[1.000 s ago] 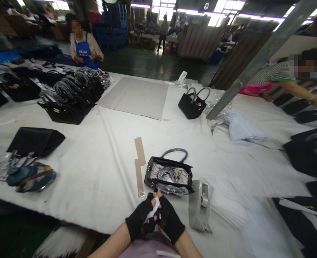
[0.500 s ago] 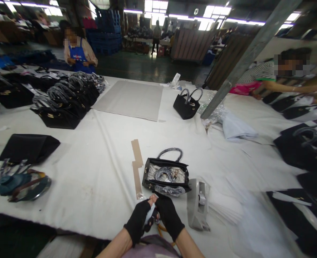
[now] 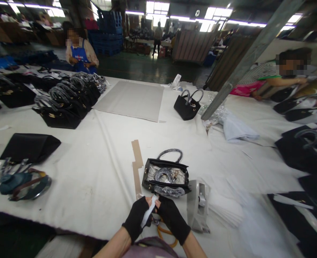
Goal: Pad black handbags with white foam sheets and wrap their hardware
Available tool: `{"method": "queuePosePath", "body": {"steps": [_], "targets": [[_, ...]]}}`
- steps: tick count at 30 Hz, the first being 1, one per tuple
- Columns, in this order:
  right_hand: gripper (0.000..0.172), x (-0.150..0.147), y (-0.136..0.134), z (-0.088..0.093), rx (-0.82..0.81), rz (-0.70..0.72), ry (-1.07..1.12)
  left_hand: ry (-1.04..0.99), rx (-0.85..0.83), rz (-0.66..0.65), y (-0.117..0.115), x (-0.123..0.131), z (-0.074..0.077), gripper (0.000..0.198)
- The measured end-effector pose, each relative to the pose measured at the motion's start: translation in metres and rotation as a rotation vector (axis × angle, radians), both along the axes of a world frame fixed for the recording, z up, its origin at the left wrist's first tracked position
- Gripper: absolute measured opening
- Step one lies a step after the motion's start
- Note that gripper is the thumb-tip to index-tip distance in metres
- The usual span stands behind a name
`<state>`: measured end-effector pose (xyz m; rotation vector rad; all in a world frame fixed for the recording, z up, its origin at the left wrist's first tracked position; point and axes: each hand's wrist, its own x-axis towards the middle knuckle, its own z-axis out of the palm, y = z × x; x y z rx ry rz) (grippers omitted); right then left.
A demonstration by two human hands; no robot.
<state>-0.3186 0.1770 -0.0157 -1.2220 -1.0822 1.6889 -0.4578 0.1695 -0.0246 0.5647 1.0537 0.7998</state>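
Fingerless black gloves cover both hands at the table's near edge. My left hand point(image 3: 137, 218) is closed on a narrow white strip point(image 3: 149, 214), paper-like, its exact kind unclear. My right hand point(image 3: 171, 218) pinches the same strip from the other side, fingertips close to the left ones. Just beyond them stands an open black handbag point(image 3: 145, 175), with a plastic-wrapped coiled strap point(image 3: 164, 174) and pale stuffing inside. One wrapped handle is raised, the other folded toward me. Under my right hand show an orange hose point(image 3: 162, 238) and a small metallic part, mostly hidden.
A grey tape dispenser point(image 3: 198, 206) stands right of the bag, cardboard strips point(image 3: 137, 154) left. Another handbag point(image 3: 186, 106) sits before a slanted post point(image 3: 236, 75). Rows of bags point(image 3: 62, 116) and an iron-like tool point(image 3: 27, 184) lie left. Co-workers stand left and right.
My hands have drawn slightly apart, and more of the white strip shows between them. At the right, the co-worker's arm has shifted. The handbag stays put.
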Motion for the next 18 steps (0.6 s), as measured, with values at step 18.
{"method": "queuePosePath", "body": {"steps": [18], "targets": [[0.037, 0.004, -0.004, -0.01, -0.08, -0.063, 0.009, 0.114, 0.082, -0.01, 0.002, -0.002, -0.003, 0.049]]}}
